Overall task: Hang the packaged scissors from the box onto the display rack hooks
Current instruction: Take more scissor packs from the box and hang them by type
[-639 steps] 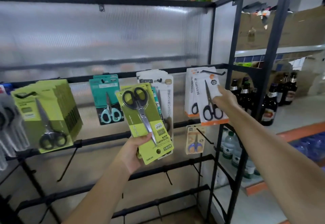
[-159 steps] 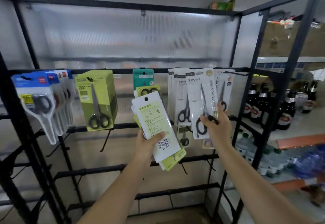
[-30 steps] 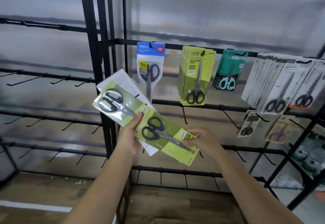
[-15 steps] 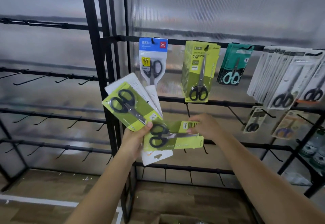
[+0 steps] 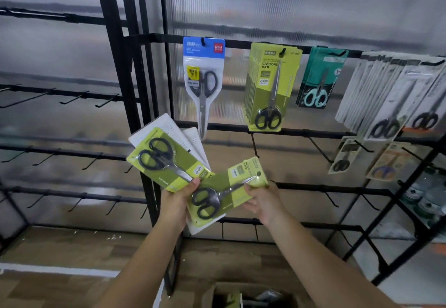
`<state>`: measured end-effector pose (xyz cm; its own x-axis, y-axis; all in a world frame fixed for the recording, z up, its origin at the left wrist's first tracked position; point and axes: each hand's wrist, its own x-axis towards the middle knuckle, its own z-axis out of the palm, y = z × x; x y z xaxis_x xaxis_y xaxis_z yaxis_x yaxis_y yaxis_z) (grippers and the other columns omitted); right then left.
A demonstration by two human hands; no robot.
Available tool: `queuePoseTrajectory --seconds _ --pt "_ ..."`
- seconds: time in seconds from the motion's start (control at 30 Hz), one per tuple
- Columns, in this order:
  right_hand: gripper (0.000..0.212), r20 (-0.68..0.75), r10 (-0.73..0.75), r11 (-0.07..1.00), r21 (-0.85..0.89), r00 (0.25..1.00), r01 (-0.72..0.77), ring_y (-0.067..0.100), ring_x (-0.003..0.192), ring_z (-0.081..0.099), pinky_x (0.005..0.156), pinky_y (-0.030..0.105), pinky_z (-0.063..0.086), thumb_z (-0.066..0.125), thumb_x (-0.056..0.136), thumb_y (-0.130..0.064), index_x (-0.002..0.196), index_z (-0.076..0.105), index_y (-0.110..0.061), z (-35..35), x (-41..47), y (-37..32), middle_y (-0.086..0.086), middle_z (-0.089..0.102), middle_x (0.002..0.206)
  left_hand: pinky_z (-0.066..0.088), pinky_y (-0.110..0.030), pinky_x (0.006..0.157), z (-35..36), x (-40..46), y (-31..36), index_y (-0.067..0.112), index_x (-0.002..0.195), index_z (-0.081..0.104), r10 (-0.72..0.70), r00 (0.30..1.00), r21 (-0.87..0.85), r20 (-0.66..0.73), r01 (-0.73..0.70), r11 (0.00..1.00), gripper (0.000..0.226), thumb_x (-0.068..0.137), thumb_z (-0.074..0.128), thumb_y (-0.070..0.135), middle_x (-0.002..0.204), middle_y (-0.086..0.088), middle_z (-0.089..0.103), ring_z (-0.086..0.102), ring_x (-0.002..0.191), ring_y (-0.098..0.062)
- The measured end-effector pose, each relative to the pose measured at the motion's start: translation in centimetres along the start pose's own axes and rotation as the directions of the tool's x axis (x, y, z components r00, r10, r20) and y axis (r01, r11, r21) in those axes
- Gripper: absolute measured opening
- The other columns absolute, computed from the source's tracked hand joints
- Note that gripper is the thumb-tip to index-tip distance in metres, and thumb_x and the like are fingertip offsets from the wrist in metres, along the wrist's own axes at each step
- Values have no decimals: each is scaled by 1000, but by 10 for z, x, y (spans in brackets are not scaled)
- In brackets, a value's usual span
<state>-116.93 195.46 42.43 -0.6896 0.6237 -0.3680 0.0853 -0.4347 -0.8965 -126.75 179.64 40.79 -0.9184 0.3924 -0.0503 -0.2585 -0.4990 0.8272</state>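
Note:
My left hand [image 5: 177, 201] grips a fanned stack of packaged scissors [image 5: 166, 160]; a green card with black-handled scissors faces me, and white card backs show behind it. My right hand [image 5: 264, 199] pinches the top end of one green scissors pack [image 5: 226, 191], tilted up to the right, its lower end still overlapping the stack. On the black display rack [image 5: 311, 131], a stack of matching green packs [image 5: 271, 90] hangs from a top-rail hook. A cardboard box [image 5: 243, 295] sits at the bottom edge.
A blue-topped scissors pack [image 5: 204, 78], teal packs [image 5: 318, 78] and white packs [image 5: 395, 95] hang along the top rail. Two small packs [image 5: 345, 155] hang lower right. Bare hooks [image 5: 318, 148] line the lower rails and the left bay [image 5: 72, 97]. Water bottles [image 5: 429, 199] stand at far right.
My right hand has swung the green pack's top end upward, from level to tilted up-right, and shifted it a little right of the stack. The view dipped, bringing the box into sight.

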Motion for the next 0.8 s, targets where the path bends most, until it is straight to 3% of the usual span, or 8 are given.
queuePoseTrajectory --seconds 0.07,0.13,0.2,0.3,0.43,0.53,0.7,0.8 --pt "39 -120 -147 987 -76 982 139 30 104 59 88 46 50 55 84 11 114 46 -12 -4 5 1 11 62 108 55 -25 55 -8 1 -10 8 97 66 -22 998 56 -59 25 998 22 80 65 -6 78 0 75 72 70 -15" --pt "48 -156 -263 962 -115 952 247 21 95 59 78 31 52 50 84 16 120 44 -14 -13 9 -3 3 59 96 54 -22 54 -16 1 -19 13 91 67 -27 996 106 -86 36 994 21 78 68 -3 76 3 75 71 68 -12" --pt "59 -151 -370 921 -192 917 340 9 81 56 63 15 48 48 83 19 129 40 -17 -24 15 -9 -4 57 91 52 -19 50 -24 2 -26 16 85 68 -36 994 132 -107 50 990 21 78 69 -3 74 5 74 71 65 -10" --pt "65 -74 -489 799 -437 869 413 13 88 54 62 15 42 50 79 16 131 43 -21 -35 35 -22 0 56 106 53 -20 53 -32 2 -29 16 86 71 -58 996 196 -72 71 978 19 79 69 -1 81 3 75 72 72 -11" --pt "63 35 -443 696 -617 896 368 10 75 53 56 17 42 49 76 15 129 48 -20 -33 66 -35 1 59 102 57 -28 61 -33 4 -35 7 96 70 -102 993 254 -57 113 961 20 79 68 -2 89 -5 75 72 81 -22" --pt "68 52 -402 643 -694 914 322 6 69 51 47 9 39 50 79 13 134 45 -28 -35 85 -37 -3 55 101 56 -38 77 -30 5 -39 1 105 68 -118 991 288 -60 131 949 27 78 69 -2 99 -13 73 69 90 -30" --pt "67 47 -408 628 -710 912 318 16 86 51 63 16 37 58 82 5 137 42 -30 -39 109 -36 -3 50 107 55 -27 58 -14 5 -44 2 96 70 -135 991 250 -16 135 959 22 76 66 -7 91 -12 74 72 79 -25" --pt "53 66 -407 625 -708 911 330 20 88 57 50 3 37 55 89 -5 136 45 -27 -37 127 -45 -6 54 106 56 -27 59 -4 9 -46 3 91 72 -128 992 243 -12 127 962 21 72 69 -5 90 -14 74 72 79 -26"
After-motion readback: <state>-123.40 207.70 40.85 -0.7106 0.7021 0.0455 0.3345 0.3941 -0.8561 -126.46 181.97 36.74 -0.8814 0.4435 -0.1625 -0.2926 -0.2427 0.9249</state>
